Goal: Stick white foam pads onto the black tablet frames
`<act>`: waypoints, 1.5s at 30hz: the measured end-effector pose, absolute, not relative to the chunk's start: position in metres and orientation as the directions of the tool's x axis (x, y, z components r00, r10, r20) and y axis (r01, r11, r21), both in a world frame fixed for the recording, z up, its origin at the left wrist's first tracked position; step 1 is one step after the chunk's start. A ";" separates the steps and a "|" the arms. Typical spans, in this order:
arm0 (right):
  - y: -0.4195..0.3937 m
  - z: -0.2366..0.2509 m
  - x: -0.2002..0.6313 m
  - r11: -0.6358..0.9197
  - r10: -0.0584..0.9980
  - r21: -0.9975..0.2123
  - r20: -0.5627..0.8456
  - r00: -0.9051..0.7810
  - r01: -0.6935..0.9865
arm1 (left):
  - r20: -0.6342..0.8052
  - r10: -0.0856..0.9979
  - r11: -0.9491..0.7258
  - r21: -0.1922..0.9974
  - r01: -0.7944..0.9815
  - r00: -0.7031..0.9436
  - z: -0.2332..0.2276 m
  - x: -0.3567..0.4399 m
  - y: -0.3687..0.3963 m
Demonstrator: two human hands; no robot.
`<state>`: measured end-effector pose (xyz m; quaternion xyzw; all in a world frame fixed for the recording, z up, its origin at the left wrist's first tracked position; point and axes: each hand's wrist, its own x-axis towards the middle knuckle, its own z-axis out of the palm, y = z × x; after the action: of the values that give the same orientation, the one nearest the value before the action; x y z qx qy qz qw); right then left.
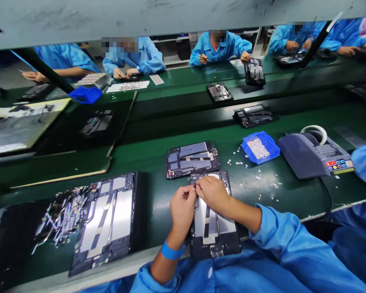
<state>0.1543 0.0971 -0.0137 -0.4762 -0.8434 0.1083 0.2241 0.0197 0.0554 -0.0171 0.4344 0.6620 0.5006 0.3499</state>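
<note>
An opened tablet point(212, 230) with its inner boards and silvery plates exposed lies in front of me at the table edge. At its upper left corner my left hand point(182, 205) is closed in a pinch. My right hand point(213, 193) meets it there, fingers also pinched, covering part of the tablet's top. Whatever sits between the fingertips is too small and hidden to make out. Just beyond lies a second opened tablet point(192, 158), on its side. To the left, a third opened tablet point(110, 219) rests beside a heap of thin, shiny strips point(62, 219).
A blue bin point(260, 148) of small white pieces stands right of centre, with loose bits scattered around it. Further right is a grey tape dispenser point(312, 154). More opened tablets point(254, 114) sit along the line. Several co-workers in blue work opposite; a blue sleeve shows at right.
</note>
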 end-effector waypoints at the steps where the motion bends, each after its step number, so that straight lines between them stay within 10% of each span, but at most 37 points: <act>1: 0.096 -0.014 0.152 0.504 0.863 -0.398 0.255 -0.436 0.767 | -0.030 0.924 0.124 0.967 0.224 -0.381 -0.017 0.020 0.055; 8: 0.122 0.003 0.175 0.346 0.937 -0.473 0.120 -0.329 0.810 | -0.100 0.934 0.180 0.961 0.209 -0.344 -0.017 0.015 0.058; 15: 0.177 0.045 0.341 -0.236 0.932 -0.289 0.203 0.301 0.928 | -0.131 0.953 0.188 0.963 0.192 -0.274 -0.014 0.000 0.061; 21: 0.133 0.023 0.267 0.201 0.977 -0.626 0.077 -0.197 0.753 | 0.012 0.973 0.099 0.878 0.468 -0.229 -0.026 -0.017 0.057; 25: 0.115 -0.001 0.199 0.394 0.915 -0.478 0.120 -0.386 0.785 | -0.120 0.977 0.182 0.902 0.392 -0.177 -0.042 -0.009 0.040; 34: 0.097 0.002 0.197 0.449 0.886 -0.465 0.126 -0.445 0.763 | -0.104 0.970 0.186 0.898 0.399 -0.218 -0.033 -0.014 0.021; 38: 0.101 0.008 0.178 0.353 0.901 -0.574 -0.004 -0.433 0.739 | 0.130 0.986 -0.034 0.770 0.638 -0.104 -0.022 -0.022 0.040; 45: 0.109 0.013 0.156 0.232 0.916 -0.412 -0.212 -0.340 0.881 | 0.235 0.966 -0.223 0.538 0.813 0.110 -0.029 -0.023 0.033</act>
<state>0.1565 0.1085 0.0126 -0.5734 -0.7838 0.2355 0.0370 -0.0233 0.0327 -0.0287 0.7319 0.6075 0.2756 0.1387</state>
